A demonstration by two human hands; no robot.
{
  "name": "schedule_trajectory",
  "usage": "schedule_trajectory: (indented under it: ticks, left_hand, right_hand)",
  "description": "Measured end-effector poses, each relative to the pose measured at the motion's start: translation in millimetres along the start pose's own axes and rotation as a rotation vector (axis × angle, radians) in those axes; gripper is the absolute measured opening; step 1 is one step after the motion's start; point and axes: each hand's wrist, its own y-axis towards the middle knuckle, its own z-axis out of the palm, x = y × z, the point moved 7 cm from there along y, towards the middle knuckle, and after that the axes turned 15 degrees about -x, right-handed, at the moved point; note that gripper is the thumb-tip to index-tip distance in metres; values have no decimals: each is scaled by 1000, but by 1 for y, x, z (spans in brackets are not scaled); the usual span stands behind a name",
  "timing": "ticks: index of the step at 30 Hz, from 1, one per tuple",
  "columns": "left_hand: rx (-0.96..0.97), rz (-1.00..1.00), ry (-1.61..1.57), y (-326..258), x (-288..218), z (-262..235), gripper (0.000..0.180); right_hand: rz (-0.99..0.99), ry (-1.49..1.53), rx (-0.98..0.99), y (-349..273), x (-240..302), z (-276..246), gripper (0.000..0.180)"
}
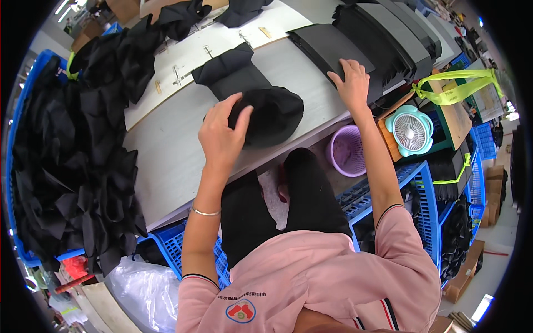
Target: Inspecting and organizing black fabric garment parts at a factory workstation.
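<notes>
At the far left, a large heap of loose black fabric pieces (pixel 72 166) spills over the edge of the pale grey worktable (pixel 166 161) and fills a blue plastic crate (pixel 22 111) beside it. Further along the table lie flat pale card templates with metal clips (pixel 194 53).

Near the table's middle, the left hand (pixel 222 133) rests on a rounded, dome-like black fabric piece (pixel 272 114), which lies at the near edge of the table and touches a folded black fabric strip (pixel 233 72) just behind it. The left fingers (pixel 241 119) are curled over the near left side of the dome, pinching its cloth; the wrist, with a thin silver bangle (pixel 205 212), is bent slightly and the forearm comes up from below.

To the right, the right hand (pixel 352 83) lies with fingers spread flat and open on a stack of stiff dark grey panels (pixel 355 47) fanned along the table's far right; it grips nothing, the arm stretched out nearly straight.

The step in hand appears to be steadying the dome while picking a panel off the stack. The next move likely calls for the right fingertips to separate one single panel from its neighbours, with the left keeping its hold.

Below the table stand a lilac plastic basket (pixel 345 152) and a small pale green fan (pixel 411 130).
</notes>
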Motion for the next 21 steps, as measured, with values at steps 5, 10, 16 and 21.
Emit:
schedule_trajectory:
  ticks: [5, 10, 16, 21]
  left_hand:
    - [-206, -3, -67, -13, -25, -28, 45]
    - [-52, -141, -386, -53, -46, -24, 37]
    - [468, -901, -1021, -143, -44, 48, 46]
    - [809, -1331, -1251, -212, -68, 91, 69]
  right_hand:
    - [62, 70, 179, 10, -49, 38, 40]
    - [-60, 81, 16, 19, -17, 0, 21]
    - [-340, -89, 32, -81, 68, -95, 15]
    - [-100, 70, 189, -160, 96, -153, 14]
